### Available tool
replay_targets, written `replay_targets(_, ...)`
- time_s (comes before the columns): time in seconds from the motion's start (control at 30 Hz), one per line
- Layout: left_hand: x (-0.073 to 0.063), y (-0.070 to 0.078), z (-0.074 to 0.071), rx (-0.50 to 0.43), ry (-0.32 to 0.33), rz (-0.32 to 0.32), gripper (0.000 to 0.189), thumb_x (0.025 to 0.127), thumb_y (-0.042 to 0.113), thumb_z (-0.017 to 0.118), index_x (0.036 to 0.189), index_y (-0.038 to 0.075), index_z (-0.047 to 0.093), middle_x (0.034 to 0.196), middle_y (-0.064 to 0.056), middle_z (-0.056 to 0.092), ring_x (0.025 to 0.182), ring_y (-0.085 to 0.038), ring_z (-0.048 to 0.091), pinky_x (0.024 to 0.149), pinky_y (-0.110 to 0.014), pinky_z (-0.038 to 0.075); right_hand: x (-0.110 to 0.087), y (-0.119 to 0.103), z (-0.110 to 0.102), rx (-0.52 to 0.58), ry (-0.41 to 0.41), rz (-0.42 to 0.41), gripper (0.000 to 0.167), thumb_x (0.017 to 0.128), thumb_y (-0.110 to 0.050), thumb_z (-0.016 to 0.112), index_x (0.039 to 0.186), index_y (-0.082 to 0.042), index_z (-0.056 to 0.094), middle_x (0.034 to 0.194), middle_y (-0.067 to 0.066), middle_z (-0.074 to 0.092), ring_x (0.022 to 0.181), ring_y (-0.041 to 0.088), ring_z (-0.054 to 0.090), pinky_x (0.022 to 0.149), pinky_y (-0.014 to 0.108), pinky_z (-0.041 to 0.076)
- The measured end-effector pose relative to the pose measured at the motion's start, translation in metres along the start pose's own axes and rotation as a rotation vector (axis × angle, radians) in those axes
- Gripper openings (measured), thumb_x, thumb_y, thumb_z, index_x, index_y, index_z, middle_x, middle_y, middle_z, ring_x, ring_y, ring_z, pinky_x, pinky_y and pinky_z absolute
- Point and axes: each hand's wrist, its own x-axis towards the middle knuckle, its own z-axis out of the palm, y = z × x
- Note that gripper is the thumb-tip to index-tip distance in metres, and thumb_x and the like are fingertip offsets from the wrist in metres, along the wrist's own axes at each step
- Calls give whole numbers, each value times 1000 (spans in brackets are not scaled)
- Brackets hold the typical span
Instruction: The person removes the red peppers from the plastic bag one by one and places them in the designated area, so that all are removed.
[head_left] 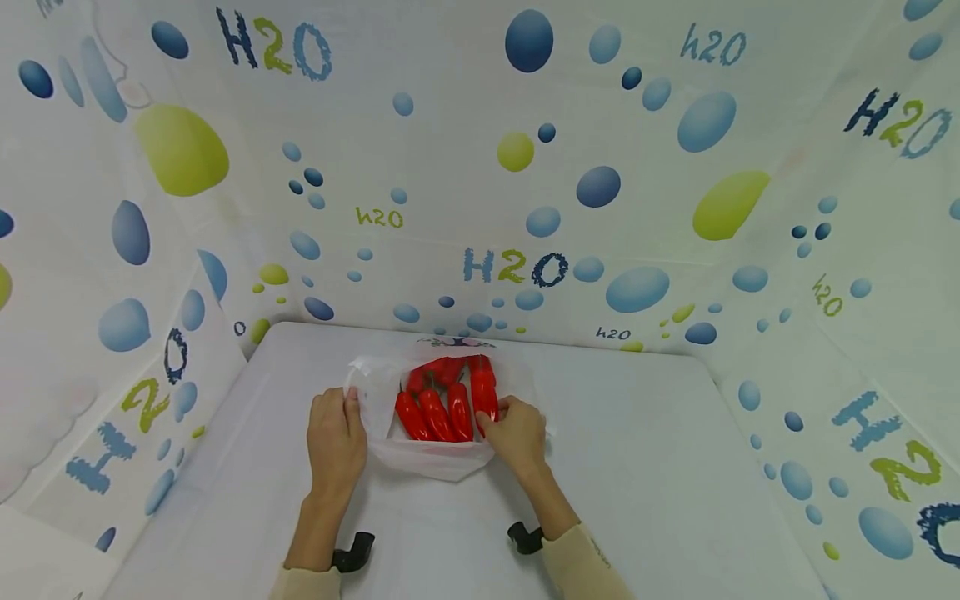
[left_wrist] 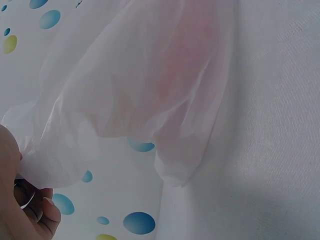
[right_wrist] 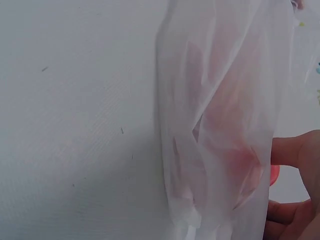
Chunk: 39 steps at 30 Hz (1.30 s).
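Several glossy red peppers [head_left: 435, 414], some with green stems, lie side by side inside a thin, translucent white wrap [head_left: 427, 458]. My left hand [head_left: 337, 429] pinches the wrap's left edge; in the left wrist view, the sheet [left_wrist: 125, 75] gathers at the fingers. At the right side, my right hand [head_left: 519, 432] has thumb and fingers around the lower end of the rightmost red pepper [head_left: 482, 379]. A bit of red shows between them in the right wrist view, beside the wrap [right_wrist: 220, 110]. The wrap hides part of the right fingers there.
A white-covered table [head_left: 637, 467] lies under everything. Behind the wrap's far edge a small floral print [head_left: 457, 342] shows. A white backdrop [head_left: 450, 150] with blue and green drops surrounds the table on the back and sides. Black wrist mounts [head_left: 354, 552] sit at both wrists.
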Motion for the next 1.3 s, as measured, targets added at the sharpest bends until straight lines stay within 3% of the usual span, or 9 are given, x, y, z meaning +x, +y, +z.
replay_targets(0.2,0,-1,1,2,8,11,20,108,8,54,96,-7,58,83,-20,56,78,-32,48,68,-32,33,0,-2,-3,15,15,-7,32,88,-26,83,101,1,74,73,2,69,61,12,61,55,26,54)
replay_targets(0.8,0,-2,1,12,12,16,20,108,7,54,93,-7,57,83,-21,56,78,-34,48,67,-41,38,-2,-12,-19,68,52,-15,33,90,-28,81,106,0,74,81,5,70,69,16,60,57,28,52)
replay_targets(1.3,-1,-2,1,23,14,23,20,108,7,54,93,-7,57,83,-20,55,78,-32,47,68,-35,34,-2,-17,-30,62,85,-18,32,91,-27,79,109,0,74,83,5,70,67,17,56,53,27,49)
